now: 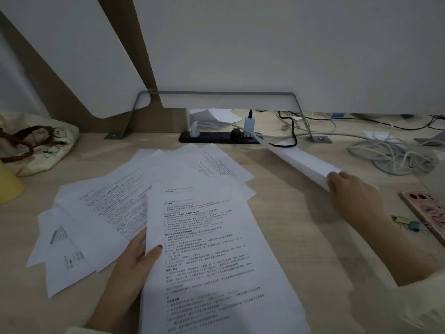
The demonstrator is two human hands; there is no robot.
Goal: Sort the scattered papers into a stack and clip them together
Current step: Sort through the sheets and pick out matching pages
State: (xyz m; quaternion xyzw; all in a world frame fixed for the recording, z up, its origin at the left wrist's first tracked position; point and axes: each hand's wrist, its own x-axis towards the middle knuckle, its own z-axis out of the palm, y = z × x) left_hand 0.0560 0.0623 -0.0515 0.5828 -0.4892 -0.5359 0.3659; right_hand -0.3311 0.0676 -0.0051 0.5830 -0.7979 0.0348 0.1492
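Sprawling over the desk (301, 225), the scattered papers (108, 206) fan out. The left hand (134, 259) pinches a printed sheet (212, 249), thumb on top; the right hand (354, 191) curls round a lifted white sheet (305, 162). Little binder clips (407, 225) lie beside the phone (428, 213).

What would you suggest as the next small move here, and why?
Probably lay the lifted sheet on the stack: the right hand holds that sheet raised above the desk, while the left hand pinches the stack's edge; loose papers lie scattered beside it, so clipping comes later.
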